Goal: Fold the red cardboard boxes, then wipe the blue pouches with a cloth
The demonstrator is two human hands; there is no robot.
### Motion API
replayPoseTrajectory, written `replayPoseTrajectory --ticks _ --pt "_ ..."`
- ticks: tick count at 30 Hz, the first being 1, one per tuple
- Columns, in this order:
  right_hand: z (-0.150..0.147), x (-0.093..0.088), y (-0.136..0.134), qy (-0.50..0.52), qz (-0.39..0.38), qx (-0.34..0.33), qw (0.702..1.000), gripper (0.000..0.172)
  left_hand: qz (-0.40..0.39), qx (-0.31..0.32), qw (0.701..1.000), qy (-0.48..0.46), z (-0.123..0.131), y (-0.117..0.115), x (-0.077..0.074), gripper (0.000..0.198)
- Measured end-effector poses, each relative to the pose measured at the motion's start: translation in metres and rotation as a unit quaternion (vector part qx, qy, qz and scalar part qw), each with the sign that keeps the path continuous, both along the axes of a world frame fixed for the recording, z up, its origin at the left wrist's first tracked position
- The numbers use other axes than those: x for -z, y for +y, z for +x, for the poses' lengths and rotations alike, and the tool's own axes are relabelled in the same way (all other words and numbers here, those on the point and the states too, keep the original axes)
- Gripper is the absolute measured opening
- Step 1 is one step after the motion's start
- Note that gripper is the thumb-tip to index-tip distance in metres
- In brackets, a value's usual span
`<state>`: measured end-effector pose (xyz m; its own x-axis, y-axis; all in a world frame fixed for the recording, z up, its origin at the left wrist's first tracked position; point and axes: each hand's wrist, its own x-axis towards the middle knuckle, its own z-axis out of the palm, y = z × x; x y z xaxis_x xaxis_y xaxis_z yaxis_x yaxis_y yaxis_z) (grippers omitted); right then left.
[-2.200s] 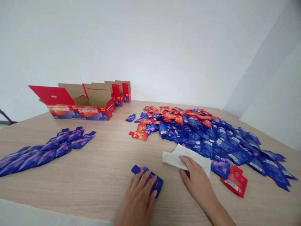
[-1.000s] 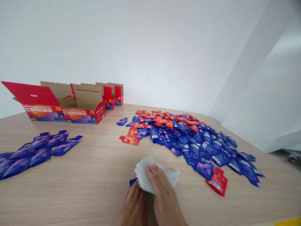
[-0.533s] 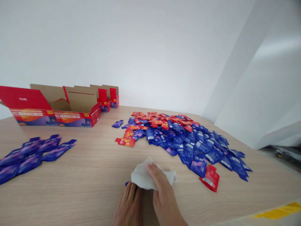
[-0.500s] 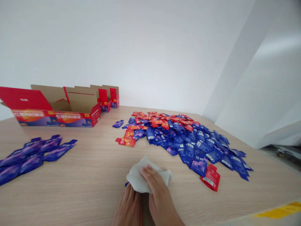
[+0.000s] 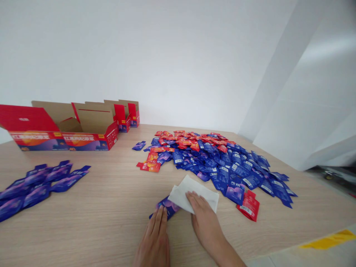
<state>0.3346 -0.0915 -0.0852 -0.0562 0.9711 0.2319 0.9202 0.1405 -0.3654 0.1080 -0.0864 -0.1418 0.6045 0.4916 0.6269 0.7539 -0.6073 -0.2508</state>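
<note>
A blue-purple pouch (image 5: pixel 170 208) lies flat on the table in front of me. The fingers of my left hand (image 5: pixel 155 237) are stretched out and rest on its near left end, pressing it from above. My right hand (image 5: pixel 204 218) holds a white cloth (image 5: pixel 197 193), fingers laid on top of it. The cloth's left edge covers the pouch's far right end. My right thumb is mostly hidden. Beyond the cloth spreads a large heap of blue pouches (image 5: pixel 222 163), with red pouches (image 5: pixel 189 139) mostly at its back.
Open red cartons (image 5: pixel 83 142) stand at the back left, with smaller-looking ones (image 5: pixel 133 115) behind them. Several blue-purple pouches (image 5: pixel 39 189) lie grouped at the left. One red pouch (image 5: pixel 249 205) is at the heap's near edge. Yellow tape (image 5: pixel 330 239) marks the lower right.
My right hand has slid the cloth to the right and away from me, uncovering most of the blue pouch. My left hand stays at the pouch's near end.
</note>
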Motion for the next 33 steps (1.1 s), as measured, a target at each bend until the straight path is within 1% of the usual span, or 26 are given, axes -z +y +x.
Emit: replayPoseTrajectory --ticks 1,2,3,4,5,6,8,9,10,11,14,15,16,17,18,20,21,22,23,24,25,27,29,30,31,33 --pt "0.005 0.001 0.001 0.004 0.008 0.041 0.999 0.076 0.002 -0.006 1.000 -0.005 0.001 -0.001 0.000 0.080" --pt "0.005 0.002 0.002 0.017 0.022 0.067 0.997 0.073 0.005 -0.010 1.000 -0.008 0.003 -0.001 0.000 0.079" --pt "0.000 0.003 0.003 0.038 0.042 0.073 0.996 0.070 0.012 -0.012 1.000 -0.013 0.003 -0.001 0.000 0.078" --pt "-0.010 0.004 0.005 0.062 0.066 0.058 0.994 0.071 0.017 -0.011 1.000 -0.016 0.003 -0.001 0.000 0.076" --pt "-0.023 0.006 0.006 0.083 0.088 0.024 0.992 0.073 0.017 -0.008 1.000 -0.019 0.002 0.000 0.001 0.074" --pt "-0.036 0.008 0.008 0.096 0.103 -0.026 0.990 0.076 0.010 -0.004 1.000 -0.019 0.001 0.000 0.002 0.072" --pt "-0.055 0.013 0.011 0.092 0.097 -0.126 0.983 0.078 -0.014 0.015 1.000 -0.005 -0.002 0.001 0.004 0.068" --pt "-0.057 0.015 0.012 0.080 0.083 -0.152 0.982 0.077 -0.022 0.025 0.999 0.004 -0.003 0.001 0.004 0.066" --pt "-0.053 0.016 0.013 0.067 0.073 -0.151 0.984 0.075 -0.026 0.027 0.999 0.013 -0.004 0.001 0.005 0.064" --pt "-0.043 0.017 0.014 0.054 0.069 -0.126 0.988 0.075 -0.022 0.022 0.999 0.018 -0.003 0.001 0.004 0.064" --pt "-0.002 0.018 0.013 0.017 0.078 -0.003 0.997 0.075 0.009 -0.005 1.000 0.008 0.002 0.001 0.002 0.064" --pt "0.007 0.016 0.012 0.010 0.079 0.024 0.997 0.075 0.018 -0.014 1.000 -0.001 0.004 0.001 0.001 0.065" --pt "0.010 0.015 0.012 0.008 0.080 0.036 0.996 0.074 0.027 -0.019 0.999 -0.009 0.005 0.001 0.001 0.066" --pt "0.007 0.015 0.011 0.012 0.085 0.035 0.996 0.074 0.034 -0.019 0.999 -0.013 0.005 0.001 0.001 0.066" --pt "-0.002 0.014 0.011 0.020 0.092 0.016 0.995 0.075 0.038 -0.018 0.999 -0.013 0.005 0.002 0.001 0.064" --pt "-0.028 0.016 0.010 0.040 0.097 -0.063 0.992 0.077 0.035 -0.008 0.999 -0.003 0.003 0.004 0.004 0.060" --pt "-0.039 0.017 0.010 0.047 0.085 -0.109 0.989 0.076 0.028 0.001 1.000 0.007 0.001 0.005 0.006 0.059" --pt "-0.046 0.018 0.010 0.051 0.068 -0.144 0.986 0.076 0.019 0.008 1.000 0.014 -0.001 0.005 0.007 0.058" --pt "-0.047 0.018 0.010 0.052 0.050 -0.162 0.984 0.078 0.011 0.010 1.000 0.017 -0.001 0.005 0.008 0.058" --pt "-0.042 0.018 0.010 0.051 0.036 -0.157 0.986 0.080 0.000 0.006 1.000 0.015 -0.002 0.005 0.009 0.059" --pt "-0.032 0.018 0.010 0.045 0.028 -0.130 0.990 0.083 -0.010 -0.001 1.000 0.011 -0.001 0.004 0.009 0.062" --pt "-0.005 0.016 0.010 0.022 0.028 -0.037 0.999 0.085 -0.012 -0.017 1.000 -0.009 0.002 0.002 0.008 0.069" --pt "0.009 0.015 0.010 0.010 0.033 0.042 0.999 0.082 0.001 -0.023 0.999 -0.023 0.005 0.001 0.007 0.075" --pt "0.008 0.015 0.010 0.016 0.041 0.054 0.998 0.079 0.007 -0.024 0.999 -0.024 0.005 0.001 0.007 0.076" --pt "0.000 0.015 0.010 0.030 0.052 0.042 0.997 0.078 0.011 -0.022 0.999 -0.022 0.005 0.001 0.007 0.076" --pt "-0.026 0.018 0.011 0.063 0.072 -0.037 0.995 0.076 0.003 -0.010 1.000 -0.007 0.002 0.003 0.009 0.069"
